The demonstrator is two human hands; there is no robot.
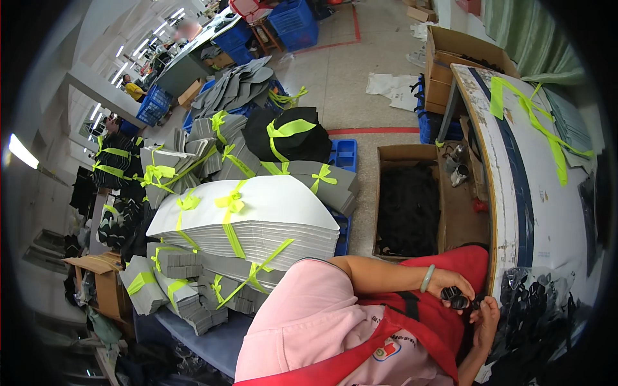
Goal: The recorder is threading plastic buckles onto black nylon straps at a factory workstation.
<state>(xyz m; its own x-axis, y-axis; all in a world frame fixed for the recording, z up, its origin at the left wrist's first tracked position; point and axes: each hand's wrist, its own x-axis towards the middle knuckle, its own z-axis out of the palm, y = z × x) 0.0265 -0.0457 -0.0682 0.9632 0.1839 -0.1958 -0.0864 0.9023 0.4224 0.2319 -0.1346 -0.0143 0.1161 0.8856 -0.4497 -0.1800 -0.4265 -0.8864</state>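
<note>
- Black pieces (454, 298): small, dark and rounded, located in the lower right of the frame, between both hands, in front of the red apron (421, 347) and beside the table edge. Exact kind cannot be determined at this scale.
- Left hand (450, 282): grasping the black pieces in curled fingers; a pale bracelet (427, 278) at the wrist.
- Right hand (487, 317): fingers bent, tips at the dark end of the same pieces. Whether they pinch it or only touch it cannot be told.
- Step in hand, as judged: close finger work on the pieces, left hand steadying, right hand manipulating.
- Next move, as judged: calls for a steady left grasp and a precise right fingertip pinch, so that nothing slips.
- Table (553, 212): worn white top, right side of the frame. On it, a clear plastic bag (531, 302) with many dark items, just beside the right hand; farther up, a loose yellow-green ribbon (497, 100).
- Cardboard box (407, 153): right of centre, above the left forearm, filled with black material.
- White sheet stack (283, 222): centre of the frame, tied with yellow-green ribbon. Grey bundles (180, 264) adjoin it; a black bundle (299, 138) lies above.
</note>
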